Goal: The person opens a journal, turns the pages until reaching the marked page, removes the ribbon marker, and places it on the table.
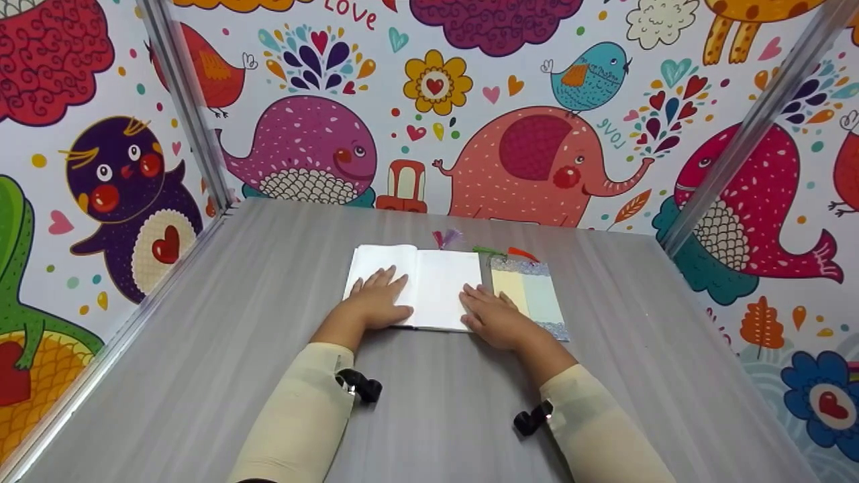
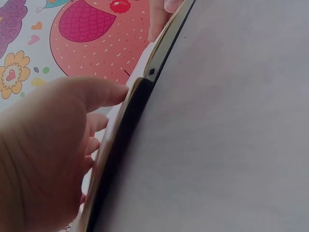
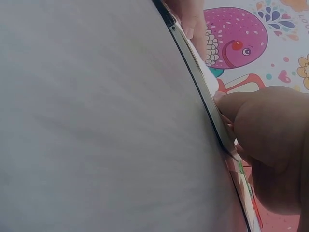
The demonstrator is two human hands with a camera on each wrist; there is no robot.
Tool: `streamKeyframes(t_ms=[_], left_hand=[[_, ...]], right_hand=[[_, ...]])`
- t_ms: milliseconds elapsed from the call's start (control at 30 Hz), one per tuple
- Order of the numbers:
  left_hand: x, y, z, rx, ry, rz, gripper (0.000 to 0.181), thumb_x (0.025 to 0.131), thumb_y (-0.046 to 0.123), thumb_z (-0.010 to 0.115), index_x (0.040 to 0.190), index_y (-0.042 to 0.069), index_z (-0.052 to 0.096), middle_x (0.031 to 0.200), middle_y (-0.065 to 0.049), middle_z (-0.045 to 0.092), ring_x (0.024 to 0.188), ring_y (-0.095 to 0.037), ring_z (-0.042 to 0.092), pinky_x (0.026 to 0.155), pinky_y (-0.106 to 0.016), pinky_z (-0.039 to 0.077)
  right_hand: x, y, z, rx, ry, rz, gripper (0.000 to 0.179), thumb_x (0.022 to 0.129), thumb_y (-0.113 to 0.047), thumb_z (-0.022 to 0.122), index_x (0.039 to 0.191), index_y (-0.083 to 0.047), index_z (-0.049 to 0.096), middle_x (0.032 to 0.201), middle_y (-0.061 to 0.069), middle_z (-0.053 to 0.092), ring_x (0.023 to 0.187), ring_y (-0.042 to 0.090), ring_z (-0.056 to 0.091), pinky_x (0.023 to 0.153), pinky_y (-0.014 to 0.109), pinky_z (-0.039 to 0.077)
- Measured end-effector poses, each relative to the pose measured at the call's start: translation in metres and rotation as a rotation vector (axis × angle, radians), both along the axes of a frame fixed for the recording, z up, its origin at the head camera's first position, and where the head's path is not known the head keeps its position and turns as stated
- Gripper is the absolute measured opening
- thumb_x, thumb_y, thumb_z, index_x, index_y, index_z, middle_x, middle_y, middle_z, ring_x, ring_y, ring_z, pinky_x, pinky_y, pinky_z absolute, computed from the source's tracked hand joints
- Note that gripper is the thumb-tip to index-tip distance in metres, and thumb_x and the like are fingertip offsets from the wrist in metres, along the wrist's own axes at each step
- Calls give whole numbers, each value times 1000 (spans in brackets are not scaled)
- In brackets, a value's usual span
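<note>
An open notebook [image 1: 446, 285] with blank white pages lies on the grey table. My left hand [image 1: 379, 300] rests on its left page with the fingers spread, the thumb near the lower edge. My right hand [image 1: 492, 315] lies across the right page's outer edge, fingers straight. In the left wrist view the left hand [image 2: 53, 150] is flat on the page beside the dark cover edge. In the right wrist view the right hand [image 3: 275, 140] touches the page block with its thumb. Neither hand holds anything.
Right of the notebook lies a flat piece with glittery ends and pale yellow and green strips [image 1: 537, 295], partly under the right hand. Green [image 1: 490, 251] and red tassels [image 1: 523, 254] stick out above it. Pink and purple tassels [image 1: 447, 238] lie behind the notebook. A cartoon-printed wall [image 1: 470, 87] encloses the table.
</note>
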State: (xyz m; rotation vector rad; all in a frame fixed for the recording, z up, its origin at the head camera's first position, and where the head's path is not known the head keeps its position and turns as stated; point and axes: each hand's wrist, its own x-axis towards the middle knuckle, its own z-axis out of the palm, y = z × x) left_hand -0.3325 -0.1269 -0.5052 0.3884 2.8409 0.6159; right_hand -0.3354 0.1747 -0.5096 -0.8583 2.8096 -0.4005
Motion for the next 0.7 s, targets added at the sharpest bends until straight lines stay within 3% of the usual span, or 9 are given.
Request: streamKeyframes(t_ms=[300, 700], left_hand=[[-2, -1, -1, 0, -66, 18, 84, 101, 55, 51, 173, 21, 22, 183, -9, 7, 171, -35, 3, 135, -64, -1], [-2, -1, 0, -3, -46, 18, 84, 100, 56, 53, 172, 21, 26, 183, -10, 11, 170, -36, 7, 135, -65, 2]], right_hand=[[0, 1, 1, -5, -13, -3, 63, 114, -43, 44, 170, -16, 32, 180, 5, 25, 169, 32, 19, 135, 66, 10], [-3, 0, -1, 25, -33, -22, 86, 103, -63, 57, 170, -17, 30, 180, 3, 23, 170, 32, 14, 135, 65, 8]])
